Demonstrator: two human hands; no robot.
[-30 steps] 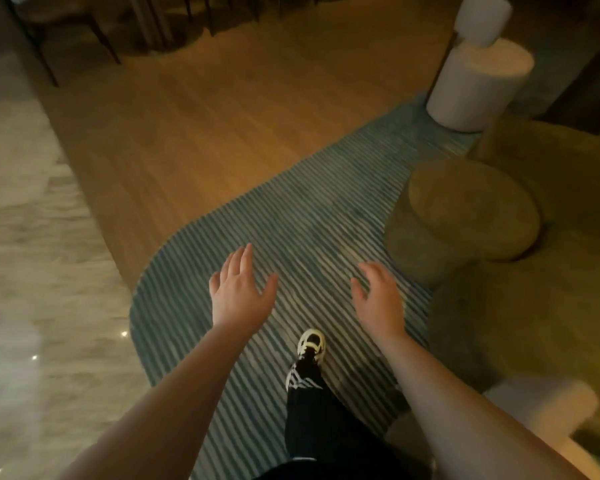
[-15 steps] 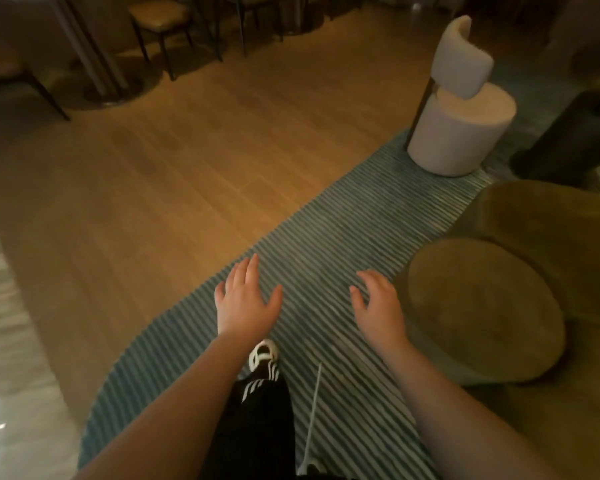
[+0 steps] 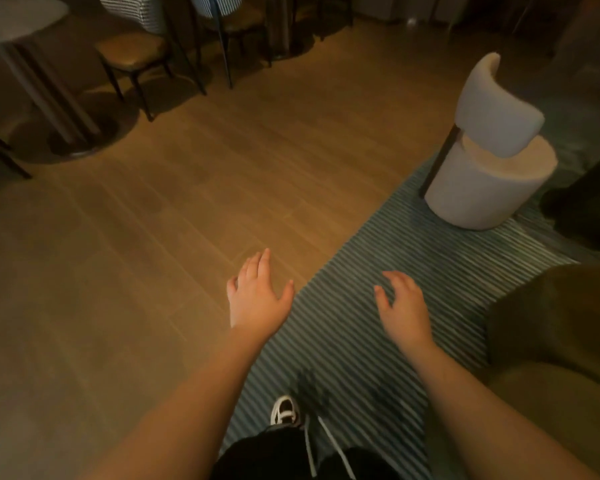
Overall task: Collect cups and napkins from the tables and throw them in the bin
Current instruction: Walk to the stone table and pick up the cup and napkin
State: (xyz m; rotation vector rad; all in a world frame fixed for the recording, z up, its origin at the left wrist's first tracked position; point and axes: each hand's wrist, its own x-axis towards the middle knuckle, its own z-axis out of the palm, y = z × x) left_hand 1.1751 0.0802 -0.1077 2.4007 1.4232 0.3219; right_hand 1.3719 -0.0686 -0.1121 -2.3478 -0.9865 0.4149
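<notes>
Both of my hands are held out in front of me, palms down, holding nothing. My left hand [image 3: 257,299] hovers over the edge where the wooden floor meets the striped rug, fingers apart. My right hand [image 3: 404,308] is over the striped blue rug [image 3: 413,237], fingers loosely spread and slightly curled. No cup, napkin or bin shows in this view. A round pale table [image 3: 14,19] stands at the far left; I see nothing on the part of its top that shows.
A white upholstered chair [image 3: 489,161] stands on the rug at right. Olive round poufs [image 3: 551,341] crowd the right edge. Brown-seated chairs [image 3: 132,53] and dark legs line the far side of the wooden floor [image 3: 187,185]. My shoe [image 3: 284,410] is on the rug below.
The view has swung up and forward across the rug toward the wooden floor. The table and chairs at the back have come into view. Both hands stay open and empty.
</notes>
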